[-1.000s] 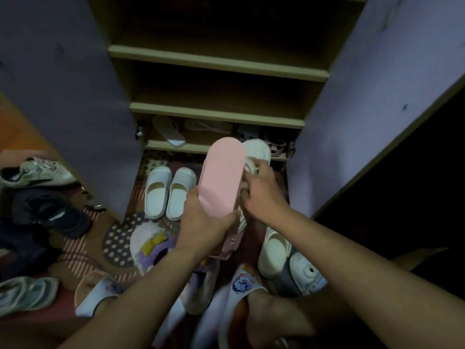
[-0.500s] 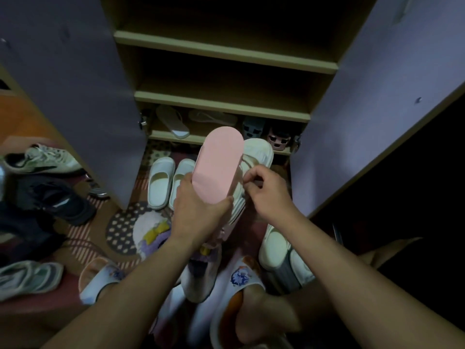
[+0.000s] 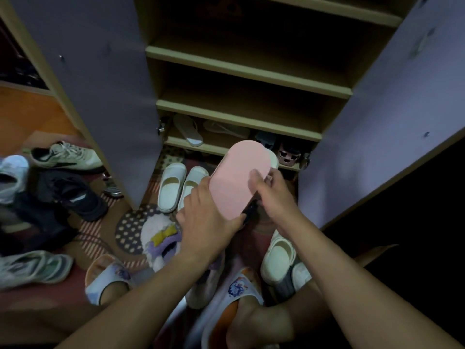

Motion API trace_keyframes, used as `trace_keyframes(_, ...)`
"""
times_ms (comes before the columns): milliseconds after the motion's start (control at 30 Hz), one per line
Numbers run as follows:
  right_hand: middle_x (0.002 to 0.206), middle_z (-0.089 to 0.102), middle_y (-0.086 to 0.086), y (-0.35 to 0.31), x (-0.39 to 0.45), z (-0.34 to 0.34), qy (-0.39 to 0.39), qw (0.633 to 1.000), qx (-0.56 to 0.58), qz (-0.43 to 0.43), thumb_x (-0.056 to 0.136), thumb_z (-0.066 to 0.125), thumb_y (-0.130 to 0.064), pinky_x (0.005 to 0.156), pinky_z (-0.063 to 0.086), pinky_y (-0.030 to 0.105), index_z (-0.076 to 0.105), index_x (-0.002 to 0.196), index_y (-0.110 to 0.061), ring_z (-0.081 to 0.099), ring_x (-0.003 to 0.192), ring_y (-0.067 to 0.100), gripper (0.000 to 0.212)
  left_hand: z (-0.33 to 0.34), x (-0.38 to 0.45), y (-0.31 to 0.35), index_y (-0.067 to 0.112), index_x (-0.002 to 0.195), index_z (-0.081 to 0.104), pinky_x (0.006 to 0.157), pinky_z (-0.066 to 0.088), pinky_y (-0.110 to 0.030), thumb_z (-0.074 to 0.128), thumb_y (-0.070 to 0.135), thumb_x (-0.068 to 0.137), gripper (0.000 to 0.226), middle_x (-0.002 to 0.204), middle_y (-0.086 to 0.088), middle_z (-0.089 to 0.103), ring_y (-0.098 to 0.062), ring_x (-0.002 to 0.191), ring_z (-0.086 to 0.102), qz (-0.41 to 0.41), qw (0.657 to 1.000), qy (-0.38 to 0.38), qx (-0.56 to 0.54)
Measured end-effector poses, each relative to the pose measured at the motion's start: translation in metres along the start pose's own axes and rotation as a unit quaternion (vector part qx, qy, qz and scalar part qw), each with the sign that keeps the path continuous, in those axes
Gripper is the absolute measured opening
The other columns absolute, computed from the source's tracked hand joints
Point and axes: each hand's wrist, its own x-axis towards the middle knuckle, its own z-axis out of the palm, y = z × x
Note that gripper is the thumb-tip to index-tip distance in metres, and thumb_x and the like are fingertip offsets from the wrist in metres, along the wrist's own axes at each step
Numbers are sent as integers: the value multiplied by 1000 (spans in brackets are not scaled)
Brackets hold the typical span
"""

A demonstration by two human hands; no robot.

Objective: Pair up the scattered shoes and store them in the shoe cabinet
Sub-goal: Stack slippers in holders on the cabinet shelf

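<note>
Both hands, left grip (image 3: 208,222) and right grip (image 3: 271,195), clasp the flat pink foam slipper (image 3: 239,182), sole up, at 12 o'clock. It appears light, flexible; hold mid-sole edges.

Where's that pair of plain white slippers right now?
The white slippers sit side by side on the floor at the middle of the head view, just in front of the cabinet's lowest shelf, immediately left of the left hand.

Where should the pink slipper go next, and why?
Probably forward onto the lowest shelf: both the left hand and right hand grip the pink slipper just in front of it, and a gap shows among the shoes there.
</note>
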Motion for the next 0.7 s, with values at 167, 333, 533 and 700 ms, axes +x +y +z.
trace_keyframes(167, 116, 69, -3, 3, -12, 1, 32, 997, -46, -52, 94, 64, -29, 95, 53, 45, 60, 127, -21, 64, 107, 18, 34, 4, -4, -11, 20, 134, 39, 94, 33, -34, 70, 64, 67, 86, 127, 1, 42, -24, 119, 40, 58, 996, -53, -29)
trace_keyframes(333, 113, 72, -8, 9, -25, -13, -80, 995, 8, -64, 85, 67, -43, 97, 54, 48, 66, 117, -35, 68, 106, 13, 34, -20, 21, -43, 42, 151, 19, 94, 52, -32, 71, 83, 61, 112, 140, 10, 50, -12, 117, 60, -143, 908, -228, -322)
trace_keyframes(533, 123, 69, 1, 23, -34, -13, -85, 989, 119, -3, 80, 72, -44, 100, 52, 54, 67, 123, -26, 65, 115, 24, 47, 3, 5, -42, 53, 142, 32, 92, 58, -42, 89, 57, 65, 96, 132, 8, 65, -18, 114, 67, -149, 854, -248, -432)
trace_keyframes(700, 128, 66, 0, 36, -42, 14, -99, 970, 208, 76, 77, 77, -55, 96, 53, 56, 47, 137, -40, 67, 114, 25, 69, 4, 3, -35, 29, 135, 54, 93, 57, -51, 82, 48, 76, 68, 120, -1, 72, -24, 107, 71, -150, 860, -189, -449)
